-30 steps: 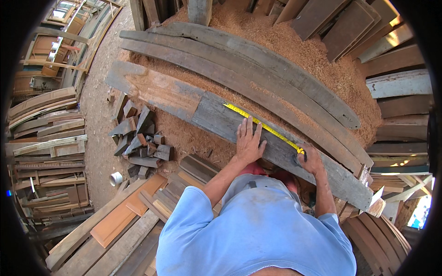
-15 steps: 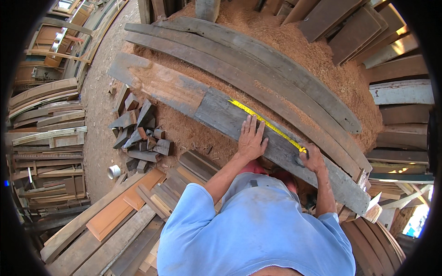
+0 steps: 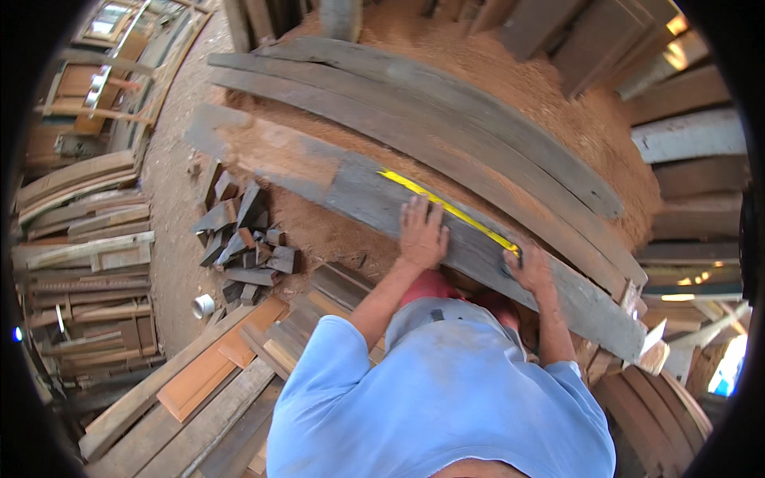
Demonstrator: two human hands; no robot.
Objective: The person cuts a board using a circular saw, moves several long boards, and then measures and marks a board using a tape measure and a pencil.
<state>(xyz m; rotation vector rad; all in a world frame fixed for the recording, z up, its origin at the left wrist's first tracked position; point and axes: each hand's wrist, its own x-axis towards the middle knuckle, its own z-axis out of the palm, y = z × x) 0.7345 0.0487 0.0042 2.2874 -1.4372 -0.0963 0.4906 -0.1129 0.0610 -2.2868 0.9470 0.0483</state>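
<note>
Both bare forearms are reaching forward out of light blue short sleeves, the torso leaning over between them. The left hand (image 3: 421, 233) is lying palm down with its fingers spread and pointing away from the body, the wrist nearly straight. The right hand (image 3: 530, 269) is sitting farther to the right, fingers curled and bunched together, its forearm running almost straight up from the elbow.

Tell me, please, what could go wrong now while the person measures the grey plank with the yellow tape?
1. The left hand lies flat on the rough grey plank; sliding it might catch a splinter.
2. The yellow tape is stretched out, with the right hand at its near end; a slip could let it shift and spoil the reading.
3. Loose offcuts and boards lie near the person, so a step could trip.
</note>
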